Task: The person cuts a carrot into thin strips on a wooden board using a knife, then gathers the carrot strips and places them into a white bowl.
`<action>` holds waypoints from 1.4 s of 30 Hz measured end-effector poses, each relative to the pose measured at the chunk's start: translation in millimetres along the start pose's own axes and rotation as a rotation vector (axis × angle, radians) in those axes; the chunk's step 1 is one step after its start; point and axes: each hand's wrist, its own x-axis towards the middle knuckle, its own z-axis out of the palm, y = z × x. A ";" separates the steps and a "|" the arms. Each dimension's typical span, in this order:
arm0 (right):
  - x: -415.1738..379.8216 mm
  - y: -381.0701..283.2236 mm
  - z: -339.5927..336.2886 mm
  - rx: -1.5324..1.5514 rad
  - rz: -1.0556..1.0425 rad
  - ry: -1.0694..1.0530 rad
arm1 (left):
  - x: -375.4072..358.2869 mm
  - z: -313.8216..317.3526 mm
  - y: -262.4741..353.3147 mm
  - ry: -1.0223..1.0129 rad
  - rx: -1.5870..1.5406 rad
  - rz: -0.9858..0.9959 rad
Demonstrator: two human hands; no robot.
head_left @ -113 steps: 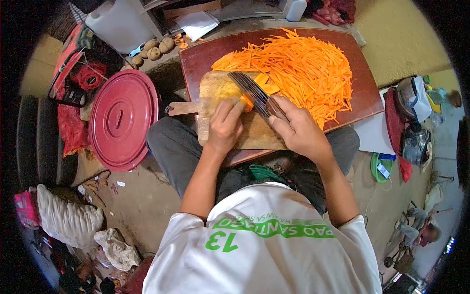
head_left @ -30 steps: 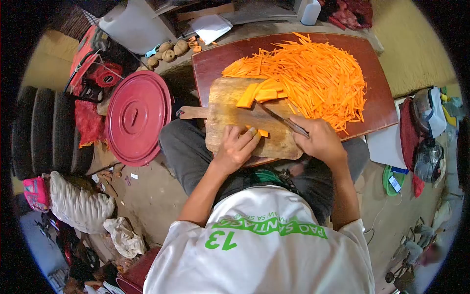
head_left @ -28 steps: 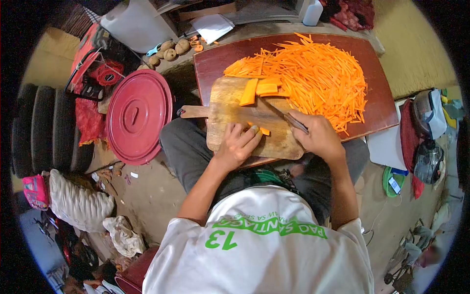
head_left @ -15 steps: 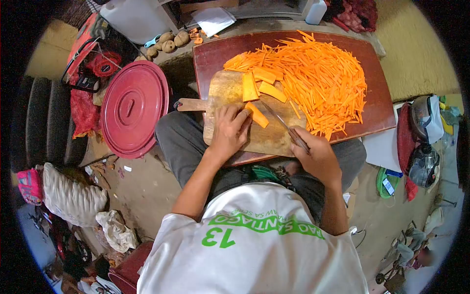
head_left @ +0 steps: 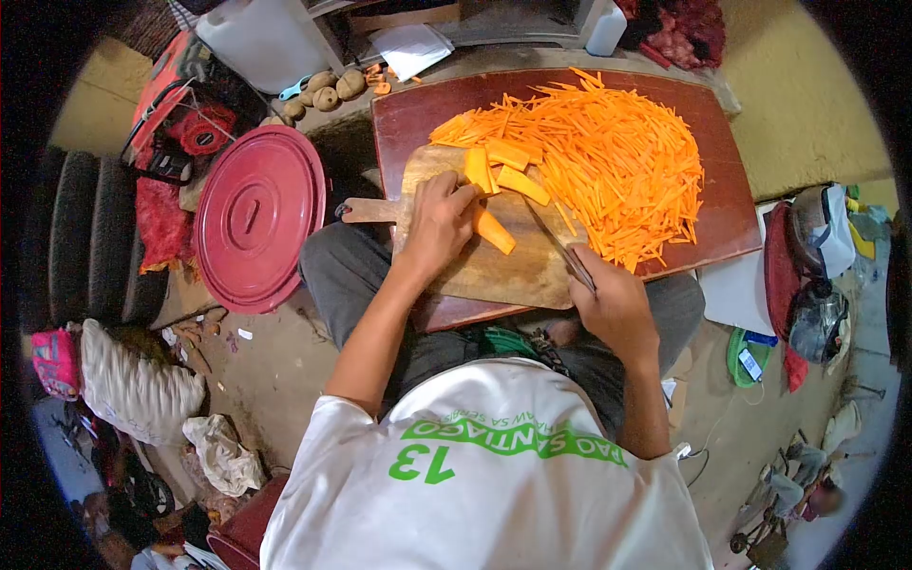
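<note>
My left hand [head_left: 440,220] is over the wooden cutting board [head_left: 494,280], its fingers curled at the left side of a thick carrot piece [head_left: 477,169]; the fingertips are partly hidden. Just below those fingers lies a flat carrot slab [head_left: 494,231]. Two more carrot pieces [head_left: 522,184] rest towards the board's top edge. In my right hand [head_left: 608,299] is a knife [head_left: 551,231], gripped by the handle, its blade slanting up and left over the board. A large heap of carrot strips [head_left: 617,171] spreads from the board's right side across the red-brown tabletop [head_left: 731,190].
A round red lid [head_left: 256,223] stands left of my knee. Several brown root vegetables [head_left: 325,99] and a white paper [head_left: 413,49] lie beyond the table. Further left are a red machine [head_left: 190,128] and a white sack [head_left: 138,385]. A helmet [head_left: 819,313] is at the right.
My left hand has moved up from the flat slab to the thick carrot piece above it. The knife stays in my right hand, nearly in place. The view has shifted slightly.
</note>
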 end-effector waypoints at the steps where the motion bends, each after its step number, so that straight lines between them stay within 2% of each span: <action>1: 6.6 -5.2 1.3 -0.011 0.013 -0.005 | 3.7 1.9 -1.4 0.009 -0.002 0.025; 8: 41.7 -4.0 24.0 -0.054 -0.038 0.074 | 22.6 9.1 -21.6 0.073 0.036 0.178; 11: 28.6 -8.4 15.8 0.056 0.006 -0.009 | 8.8 -4.4 -3.2 0.095 0.092 0.096; 14: 10.1 -13.5 6.1 0.185 0.046 -0.077 | -17.2 0.8 18.4 0.155 -0.003 -0.037; 15: 3.4 -11.0 9.6 0.193 0.034 -0.039 | -25.6 0.1 25.6 0.086 -0.073 -0.145; 17: -9.5 -4.0 19.4 0.209 0.008 0.038 | -35.1 2.1 33.1 0.065 -0.065 -0.130; 20: -22.5 -3.8 21.1 0.248 0.148 -0.154 | -39.0 7.0 34.4 0.048 -0.115 -0.089; 23: -30.4 -22.6 14.5 0.247 0.138 -0.169 | -41.1 11.4 35.2 0.023 -0.134 -0.050; 26: -36.7 -1.8 23.7 0.320 0.168 -0.103 | -44.2 15.4 32.4 0.040 -0.151 -0.015; 29: -37.8 3.3 24.9 0.202 0.049 0.128 | -47.6 13.7 37.1 0.027 -0.138 -0.007; 35: -6.1 2.4 25.8 0.260 -0.022 0.140 | -49.6 16.8 44.6 0.022 -0.094 -0.013; 42: -2.2 -11.0 17.1 0.312 0.111 0.038 | -50.6 14.3 46.0 0.035 -0.092 -0.012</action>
